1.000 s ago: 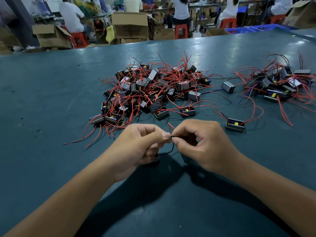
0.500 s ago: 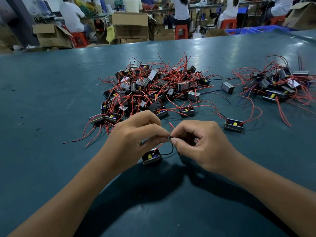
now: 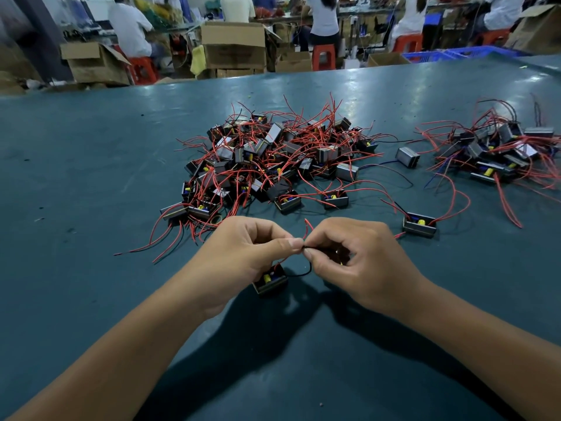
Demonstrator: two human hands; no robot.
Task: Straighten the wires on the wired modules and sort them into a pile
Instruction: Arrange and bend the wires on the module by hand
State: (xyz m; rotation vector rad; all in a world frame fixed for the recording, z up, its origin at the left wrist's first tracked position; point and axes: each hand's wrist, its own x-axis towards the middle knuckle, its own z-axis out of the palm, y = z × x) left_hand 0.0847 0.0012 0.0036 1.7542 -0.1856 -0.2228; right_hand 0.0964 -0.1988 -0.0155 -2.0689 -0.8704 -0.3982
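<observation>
The teal counter [image 3: 91, 183] fills most of my view, and beyond its far edge sit cardboard boxes [image 3: 233, 45], red stools [image 3: 323, 56] and people working with their backs to me. On the counter the biggest thing is the main heap of modules [image 3: 273, 159], black cases tangled in red wires, straight ahead of me past my hands. A smaller pile [image 3: 498, 153] of the same modules lies well apart to the right, its red wires trailing toward me. Between the two stands one lone grey module [image 3: 407, 157], and nearer, just right of my right hand, another single module [image 3: 419, 224] lies open side up with a yellow part showing. My left hand [image 3: 243, 256] and right hand [image 3: 358, 262] meet over the near counter, both with fingers curled. Each grip is a pinch of thumb and forefinger, tips almost touching, closed on the same thin black wire [image 3: 305, 268]. That wire loops down under my right thumb and runs back left to the module I am working on [image 3: 271, 281], which sits just under my left hand, open face up, a yellow part inside. A short red wire end [image 3: 308, 227] pokes up just above where my fingertips meet.
</observation>
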